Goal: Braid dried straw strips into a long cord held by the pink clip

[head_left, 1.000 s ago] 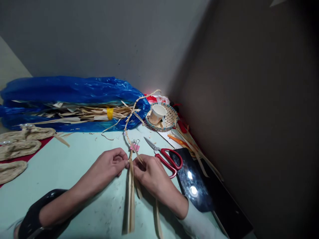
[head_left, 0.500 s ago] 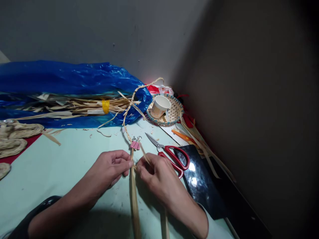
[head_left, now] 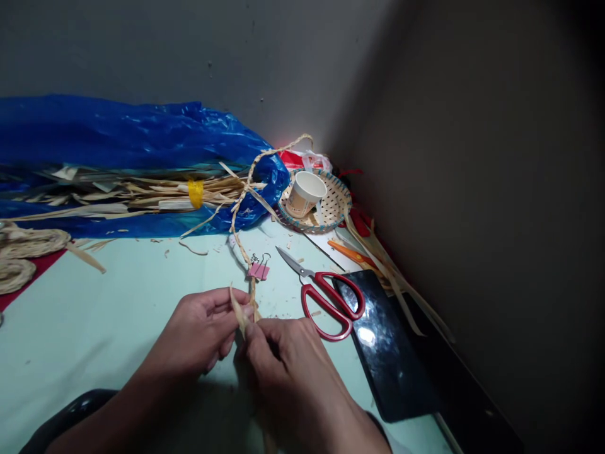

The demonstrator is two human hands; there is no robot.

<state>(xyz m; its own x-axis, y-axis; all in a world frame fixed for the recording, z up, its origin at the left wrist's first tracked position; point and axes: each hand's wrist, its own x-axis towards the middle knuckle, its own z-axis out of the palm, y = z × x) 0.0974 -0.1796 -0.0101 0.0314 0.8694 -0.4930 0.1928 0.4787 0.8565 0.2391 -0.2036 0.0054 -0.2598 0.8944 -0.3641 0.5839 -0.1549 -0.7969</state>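
Observation:
A thin braid of dried straw (head_left: 240, 203) runs from the blue bag down toward me. A pink binder clip (head_left: 259, 271) grips it just beyond my hands. My left hand (head_left: 208, 325) is closed, pinching the braid below the clip between thumb and fingers. My right hand (head_left: 283, 353) is closed on a pale straw strip (head_left: 239, 310), whose free end points up across the left fingertips. Both hands' fingertips nearly meet at the braid. Red-handled scissors (head_left: 326, 296) lie partly open to the right of the clip.
Behind lies a blue plastic bag (head_left: 118, 132) with bundled straw (head_left: 165, 194). A woven basket (head_left: 338, 202) holds a paper cup (head_left: 307, 192). To the right are orange scissors (head_left: 352, 253), loose strips (head_left: 401, 296) and a black glossy slab (head_left: 387, 366). Coiled braids (head_left: 28, 246) lie at left.
My right hand has moved left and closer, swinging its straw strip across to the left fingertips. My left hand still pinches the braid. The view has shifted slightly.

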